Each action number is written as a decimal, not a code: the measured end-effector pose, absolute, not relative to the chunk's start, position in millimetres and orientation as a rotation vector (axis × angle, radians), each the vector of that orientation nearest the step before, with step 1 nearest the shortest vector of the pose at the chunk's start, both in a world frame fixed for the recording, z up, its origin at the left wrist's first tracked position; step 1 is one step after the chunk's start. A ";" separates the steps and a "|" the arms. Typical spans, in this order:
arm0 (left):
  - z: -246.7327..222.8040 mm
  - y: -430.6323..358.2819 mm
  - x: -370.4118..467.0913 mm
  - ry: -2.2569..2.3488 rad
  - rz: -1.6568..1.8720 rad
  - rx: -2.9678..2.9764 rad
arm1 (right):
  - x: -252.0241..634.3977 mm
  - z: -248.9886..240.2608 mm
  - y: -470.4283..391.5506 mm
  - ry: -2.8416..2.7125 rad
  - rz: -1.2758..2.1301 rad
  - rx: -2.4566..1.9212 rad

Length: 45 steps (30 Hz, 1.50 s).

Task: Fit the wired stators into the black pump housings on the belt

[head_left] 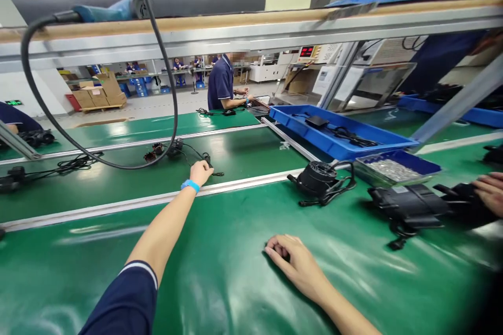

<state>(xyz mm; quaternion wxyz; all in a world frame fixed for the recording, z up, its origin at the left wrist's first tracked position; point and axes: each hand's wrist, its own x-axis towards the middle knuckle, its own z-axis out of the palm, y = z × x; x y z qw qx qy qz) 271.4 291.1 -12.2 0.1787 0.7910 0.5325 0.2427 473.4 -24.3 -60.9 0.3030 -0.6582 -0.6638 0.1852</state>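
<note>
My left hand, with a blue wristband, reaches across the white rail onto the green conveyor belt. Its fingers are closed on a black cable, whose plug end sticks out beside the hand. That cable runs left to a small motor assembly with copper-coloured and black parts. Resting low over the near green mat, my right hand has its fingers curled in towards the thumb. Nothing shows in it, though the palm is in shadow. A black fan motor with a coiled cord sits beyond it.
A blue tray holds black cords, beside a clear box of small parts. A black blower unit lies at right, near another person's hand. A thick cable loops down from the overhead shelf. A co-worker stands opposite.
</note>
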 end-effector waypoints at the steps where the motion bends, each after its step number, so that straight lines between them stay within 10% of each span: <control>1: -1.2 289.0 262.0 1.494 0.762 2.215 | 472.3 -60.5 -23.6 -1.762 0.476 -1.735; 11: 134.6 253.8 212.6 1.144 1.380 1.973 | 465.0 -62.7 -19.0 -1.735 0.384 -1.723; 25: 192.9 178.1 193.0 0.896 1.463 2.037 | 467.3 -67.9 -12.6 -1.736 0.383 -1.633; 36: 178.5 74.7 208.7 0.425 0.637 2.300 | 471.6 -64.3 -16.9 -1.404 0.553 -1.577; 45: 98.3 239.1 210.9 1.187 0.209 2.864 | 484.3 -66.6 -19.5 -1.093 0.501 -1.554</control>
